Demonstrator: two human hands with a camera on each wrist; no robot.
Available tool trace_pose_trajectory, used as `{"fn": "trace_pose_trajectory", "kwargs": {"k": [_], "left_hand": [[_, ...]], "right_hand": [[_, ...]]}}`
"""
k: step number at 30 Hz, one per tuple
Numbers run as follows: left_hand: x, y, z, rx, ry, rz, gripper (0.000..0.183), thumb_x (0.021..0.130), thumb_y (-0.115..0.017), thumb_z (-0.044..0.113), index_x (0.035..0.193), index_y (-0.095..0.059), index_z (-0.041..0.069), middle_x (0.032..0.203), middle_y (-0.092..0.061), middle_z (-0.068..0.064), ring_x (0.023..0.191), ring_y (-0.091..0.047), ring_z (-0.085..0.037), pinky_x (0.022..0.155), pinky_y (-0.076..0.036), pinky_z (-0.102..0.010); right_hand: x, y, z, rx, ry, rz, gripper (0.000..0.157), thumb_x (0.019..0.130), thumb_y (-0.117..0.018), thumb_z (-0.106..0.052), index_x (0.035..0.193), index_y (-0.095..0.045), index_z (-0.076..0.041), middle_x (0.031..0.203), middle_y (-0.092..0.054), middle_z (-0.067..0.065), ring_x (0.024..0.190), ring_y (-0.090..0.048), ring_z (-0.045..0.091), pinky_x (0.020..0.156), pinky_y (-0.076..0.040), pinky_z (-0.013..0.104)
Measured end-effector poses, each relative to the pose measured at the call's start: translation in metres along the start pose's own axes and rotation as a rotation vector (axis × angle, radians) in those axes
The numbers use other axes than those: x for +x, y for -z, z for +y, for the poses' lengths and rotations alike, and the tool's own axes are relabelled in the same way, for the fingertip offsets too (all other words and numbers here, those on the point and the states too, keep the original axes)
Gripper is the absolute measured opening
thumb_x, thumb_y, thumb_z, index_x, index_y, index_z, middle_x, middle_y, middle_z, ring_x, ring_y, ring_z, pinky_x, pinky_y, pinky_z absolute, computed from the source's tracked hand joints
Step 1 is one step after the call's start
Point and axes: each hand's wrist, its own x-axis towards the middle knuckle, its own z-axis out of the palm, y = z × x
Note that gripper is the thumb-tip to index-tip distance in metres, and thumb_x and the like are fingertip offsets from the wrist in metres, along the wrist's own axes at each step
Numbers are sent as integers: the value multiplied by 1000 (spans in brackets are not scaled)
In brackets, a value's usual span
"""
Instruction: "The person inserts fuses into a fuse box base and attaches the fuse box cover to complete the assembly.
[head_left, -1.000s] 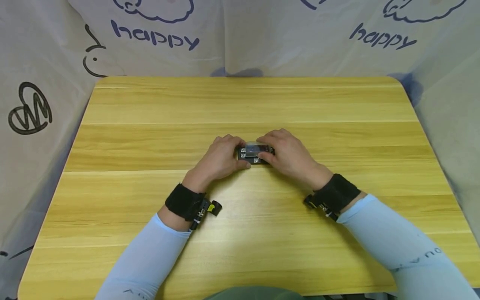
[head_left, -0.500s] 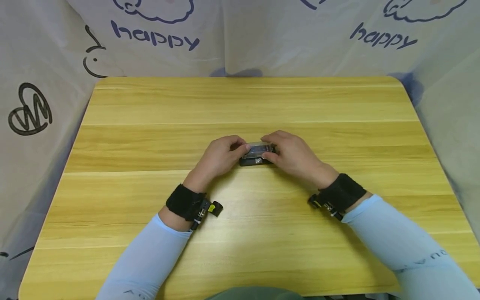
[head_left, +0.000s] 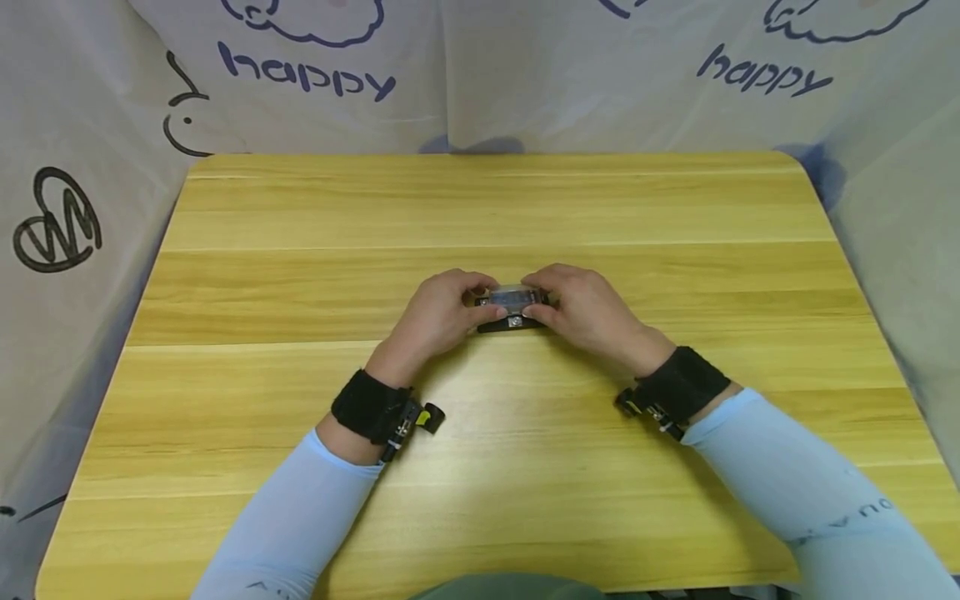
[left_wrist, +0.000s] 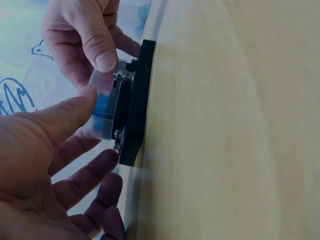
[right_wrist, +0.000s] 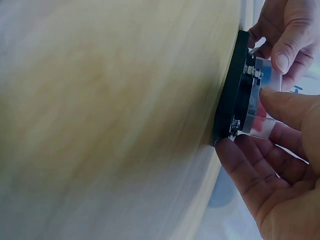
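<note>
A small electrical unit with a black base (head_left: pixel 495 327), metal screw terminals and a clear plastic cover (head_left: pixel 514 300) lies near the middle of the table. Blue and red show through the cover in the wrist views. My left hand (head_left: pixel 448 310) pinches the cover's left part, thumb at the front and fingers behind. At its right part, my right hand (head_left: pixel 588 308) pinches the cover the same way. The black base (left_wrist: pixel 136 115) stays against the tabletop in the left wrist view. Some fingertips are hidden behind the cover (right_wrist: pixel 270 75) in the right wrist view.
The wooden table (head_left: pixel 480 467) has rounded corners. White cloth (head_left: pixel 525 75) with drawings and "happy" lettering hangs behind it and at both sides. A black strap (head_left: pixel 370 406) with a small camera sits on each wrist.
My left hand has shifted from the unit's left end onto the cover, its thumb now at the cover's front side. My right hand has moved slightly right and stays on the cover.
</note>
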Motion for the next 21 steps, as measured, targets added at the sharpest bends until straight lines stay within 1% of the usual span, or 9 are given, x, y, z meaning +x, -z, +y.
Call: {"fn": "trace_pose_trajectory", "kwargs": {"k": [6,13,16,18,21], "left_hand": [[0,0,0,12,8,-5,41,87,-68,45,120,-67,20,101,-62,0,85,-53,-17,75,-46,-35],[-1,0,1,18,10,-8,42,87,-68,46,120,-67,21,99,-62,0,84,-53,-18,75,-46,-36],[-1,-1,1,12,11,-11,42,87,-68,46,120,-67,20,101,-62,0,85,-53,-18,77,-46,-36],[-1,-1,0,16,0,-21,44,85,-71,44,121,-66,19,104,-62,-1,88,-54,-18,79,-46,-37],[-1,-2,-2,68,-34,-49,53,81,-77,39,126,-61,16,113,-61,-4,97,-52,-21,85,-44,-39]], "right_hand": [[-1,-2,-1,-6,0,-5,41,89,-69,-29,123,-64,-8,122,-64,15,112,-59,31,94,-48,48],[-2,-1,-1,-10,9,0,40,89,-69,-29,123,-64,-8,121,-65,15,111,-59,31,94,-48,48],[-2,-1,-1,-9,7,-5,40,90,-69,-29,123,-63,-8,121,-64,15,111,-59,30,94,-48,48],[-1,-2,-1,-5,0,-8,41,89,-69,-29,123,-63,-8,122,-64,15,112,-58,30,94,-48,48],[-1,-3,-1,2,-16,-8,40,89,-69,-29,123,-63,-9,122,-64,14,112,-58,29,94,-48,47]]}}
